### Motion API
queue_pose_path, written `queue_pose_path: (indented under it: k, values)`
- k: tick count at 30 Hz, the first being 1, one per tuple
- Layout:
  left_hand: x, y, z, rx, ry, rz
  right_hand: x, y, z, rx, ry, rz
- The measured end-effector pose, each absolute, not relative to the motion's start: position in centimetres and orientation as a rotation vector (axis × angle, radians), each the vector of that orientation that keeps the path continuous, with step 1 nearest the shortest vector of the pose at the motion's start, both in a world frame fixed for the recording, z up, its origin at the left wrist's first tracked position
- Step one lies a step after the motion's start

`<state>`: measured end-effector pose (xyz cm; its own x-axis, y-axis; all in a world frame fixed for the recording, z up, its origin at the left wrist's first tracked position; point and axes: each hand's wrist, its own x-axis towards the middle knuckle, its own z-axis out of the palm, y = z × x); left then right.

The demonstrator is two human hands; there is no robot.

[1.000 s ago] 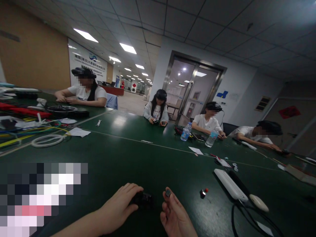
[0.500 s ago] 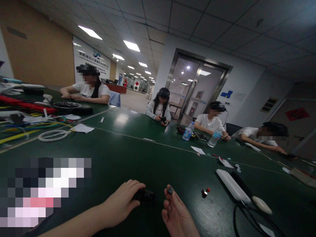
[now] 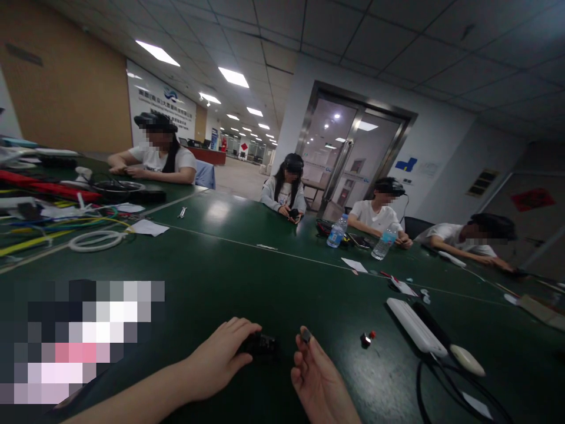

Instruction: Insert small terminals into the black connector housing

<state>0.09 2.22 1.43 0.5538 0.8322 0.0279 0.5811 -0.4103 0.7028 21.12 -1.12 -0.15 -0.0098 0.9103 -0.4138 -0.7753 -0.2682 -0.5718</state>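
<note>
My left hand (image 3: pixel 218 356) rests low over the green table, its thumb and fingers closed round one end of a small black blocky device (image 3: pixel 265 343). What kind of device it is, I cannot make out. To its right, palm turned up, my right hand (image 3: pixel 320 377) pinches a small dark square piece (image 3: pixel 305 335) between thumb and fingertips. A gap separates this piece from the device. Further right on the table lies a small dark block with a shiny face (image 3: pixel 366 340), beside a tiny red part (image 3: pixel 373 334).
A white power strip (image 3: pixel 415 327), a pale computer mouse (image 3: pixel 467 359) and a black cable (image 3: pixel 419 383) lie at right. Two water bottles (image 3: pixel 336 231) stand across the table. Cables and a white coil (image 3: pixel 97 240) crowd the left. Several people sit opposite.
The view has shifted slightly. Both hands keep their hold, the left on the black device and the right on the small square piece. The person opposite has brought their hands together.
</note>
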Motion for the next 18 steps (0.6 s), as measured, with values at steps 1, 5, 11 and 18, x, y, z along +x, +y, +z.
queue_pose_path:
  k: [1, 5, 11, 18]
  values:
    - [0.09, 2.22, 1.42, 2.139, 1.127, 0.499, 21.1, -1.13, -0.17, -0.86, -0.211, 1.63]
    - [0.12, 2.22, 1.37, 2.144, 1.132, 0.495, 21.0, -1.08, -0.21, -0.866, -0.208, 1.617]
    - [0.18, 2.17, 1.32, 2.145, 1.142, 0.496, 21.03, -1.06, -0.17, -0.87, -0.204, 1.621]
    - [0.17, 2.16, 1.02, 2.149, 1.143, 0.519, 20.97, -1.15, -0.14, -0.88, -0.21, 1.601]
